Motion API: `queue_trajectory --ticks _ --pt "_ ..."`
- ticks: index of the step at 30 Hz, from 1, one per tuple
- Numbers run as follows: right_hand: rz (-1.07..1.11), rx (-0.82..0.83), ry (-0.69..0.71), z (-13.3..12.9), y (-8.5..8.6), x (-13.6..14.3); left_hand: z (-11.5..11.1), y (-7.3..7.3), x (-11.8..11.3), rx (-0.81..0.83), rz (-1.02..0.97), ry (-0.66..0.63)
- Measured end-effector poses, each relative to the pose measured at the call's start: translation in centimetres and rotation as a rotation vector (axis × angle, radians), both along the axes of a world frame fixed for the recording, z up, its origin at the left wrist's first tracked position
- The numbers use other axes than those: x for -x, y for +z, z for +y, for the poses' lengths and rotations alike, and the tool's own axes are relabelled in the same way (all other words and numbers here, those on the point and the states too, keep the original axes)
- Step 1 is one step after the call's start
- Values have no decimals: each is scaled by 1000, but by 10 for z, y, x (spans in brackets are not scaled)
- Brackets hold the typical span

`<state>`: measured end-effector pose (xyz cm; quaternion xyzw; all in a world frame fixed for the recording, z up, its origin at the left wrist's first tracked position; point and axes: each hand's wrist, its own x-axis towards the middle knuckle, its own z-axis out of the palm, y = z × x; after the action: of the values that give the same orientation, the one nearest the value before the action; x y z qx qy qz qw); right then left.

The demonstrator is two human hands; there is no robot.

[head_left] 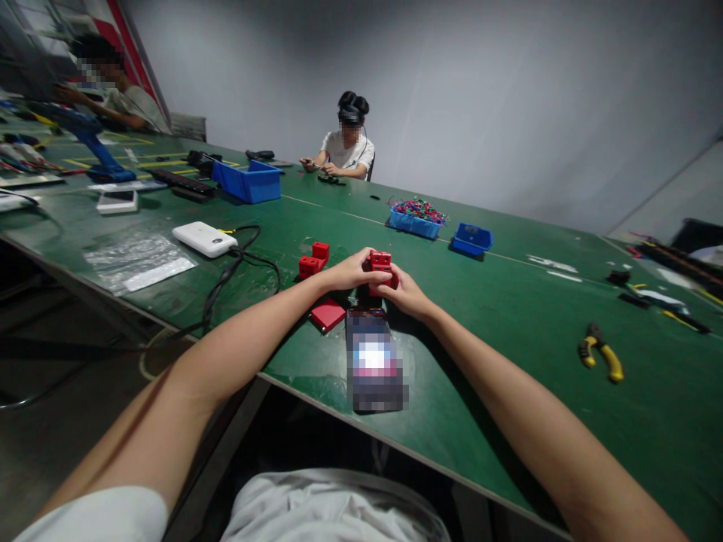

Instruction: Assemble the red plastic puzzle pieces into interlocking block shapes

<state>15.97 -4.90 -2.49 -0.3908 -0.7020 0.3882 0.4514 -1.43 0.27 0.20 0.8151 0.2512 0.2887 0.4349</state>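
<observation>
Both my left hand [357, 271] and my right hand [407, 292] are closed around a small red block-shaped part [380, 260] with holes in its top, held from either side just above the table. Left of it lies a second red part [314, 260], step-shaped with holes. A flat red plate [327, 315] rests nearer to me, below my left wrist. Directly in front of my hands a smartphone [376, 361] lies face up with its screen lit; its picture is blurred out.
On the green table [497, 339] are pliers with yellow handles [599, 354] at right. Further back stand a blue bin of coloured wires [416, 218], a small blue tray [472, 239] and a larger blue bin [247, 181]. A white power bank [204, 239] with black cables lies left. Two people sit beyond.
</observation>
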Motion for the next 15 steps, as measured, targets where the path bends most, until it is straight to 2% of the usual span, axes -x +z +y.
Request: queue_trajectory --ticks 10,15 --pt "-26 -20 -39 0 -2 0 -2 1 0 -42 41 50" --pt "-31 -6 -66 1 -2 1 2 -4 -2 38 26 132"
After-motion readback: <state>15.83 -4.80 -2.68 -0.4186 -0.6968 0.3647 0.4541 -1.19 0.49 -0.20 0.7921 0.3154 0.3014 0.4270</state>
